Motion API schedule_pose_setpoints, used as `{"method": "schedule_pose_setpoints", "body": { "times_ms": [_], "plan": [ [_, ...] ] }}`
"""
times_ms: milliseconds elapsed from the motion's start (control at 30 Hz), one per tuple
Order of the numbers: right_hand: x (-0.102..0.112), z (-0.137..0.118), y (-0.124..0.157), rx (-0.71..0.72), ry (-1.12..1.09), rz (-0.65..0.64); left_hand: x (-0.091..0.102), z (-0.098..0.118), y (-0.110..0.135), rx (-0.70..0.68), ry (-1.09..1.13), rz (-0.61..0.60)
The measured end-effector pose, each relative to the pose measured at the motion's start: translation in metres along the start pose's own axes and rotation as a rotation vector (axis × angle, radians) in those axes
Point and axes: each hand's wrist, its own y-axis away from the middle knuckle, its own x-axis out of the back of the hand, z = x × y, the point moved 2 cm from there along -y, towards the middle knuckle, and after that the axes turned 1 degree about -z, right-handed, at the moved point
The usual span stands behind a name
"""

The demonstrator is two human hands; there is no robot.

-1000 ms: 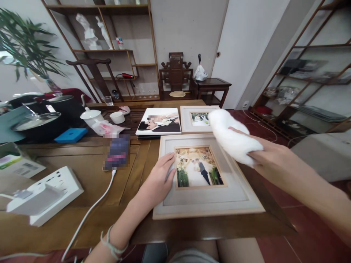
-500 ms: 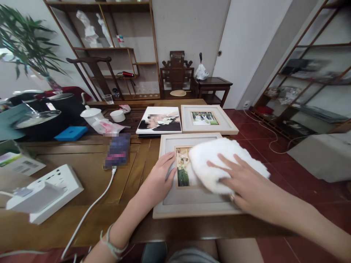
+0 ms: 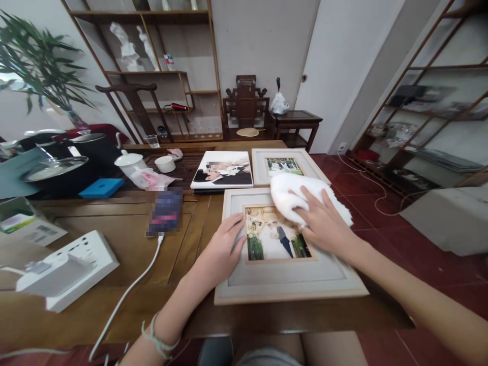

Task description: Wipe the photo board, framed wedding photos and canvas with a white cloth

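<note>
A large pale wooden picture frame lies flat on the wooden table in front of me, with a wedding photo in its middle. My left hand rests flat on the frame's left side, fingers stretched out. My right hand presses a fluffy white cloth onto the frame's upper right part, fingers spread over the cloth.
Behind lie a smaller frame and a photo print. A phone with a white cable, a white power strip, a teapot, a cup and black pots sit to the left. Shelves and chairs stand beyond.
My right hand brought the cloth down from the air onto the frame, wiped across the photo, then slid it up to the frame's upper right. My left hand stayed put.
</note>
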Motion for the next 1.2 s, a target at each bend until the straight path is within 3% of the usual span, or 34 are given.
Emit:
{"method": "schedule_pose_setpoints", "body": {
  "times_ms": [100, 200, 333, 467, 600, 733, 900, 1067, 1200],
  "plan": [
    [-0.006, 0.019, -0.028, -0.022, 0.01, 0.01, 0.0, 0.0, 0.0, 0.007, 0.0, 0.005],
    [-0.006, 0.015, -0.031, 0.044, 0.005, -0.059, 0.0, 0.0, 0.0, 0.011, 0.006, 0.008],
    [0.01, -0.014, 0.011, 0.145, -0.047, -0.157, 0.0, 0.001, 0.001, 0.01, 0.001, 0.026],
    [0.044, -0.044, 0.067, 0.217, -0.128, -0.206, -0.001, 0.003, 0.003, -0.006, -0.007, 0.037],
    [0.064, -0.069, 0.089, 0.414, -0.226, -0.261, -0.001, 0.003, 0.003, -0.005, -0.031, 0.009],
    [0.049, -0.073, 0.071, 0.277, -0.29, -0.26, -0.002, 0.001, 0.002, -0.026, -0.037, 0.0],
    [0.018, -0.047, 0.025, 0.133, -0.172, -0.154, -0.002, 0.0, 0.002, -0.002, -0.029, -0.021],
    [0.0, -0.018, -0.028, 0.112, 0.027, -0.035, 0.001, 0.002, 0.001, 0.009, -0.018, -0.039],
    [-0.004, -0.017, -0.045, 0.127, -0.028, -0.053, 0.002, 0.002, 0.001, 0.001, -0.021, -0.037]
  ]
}}
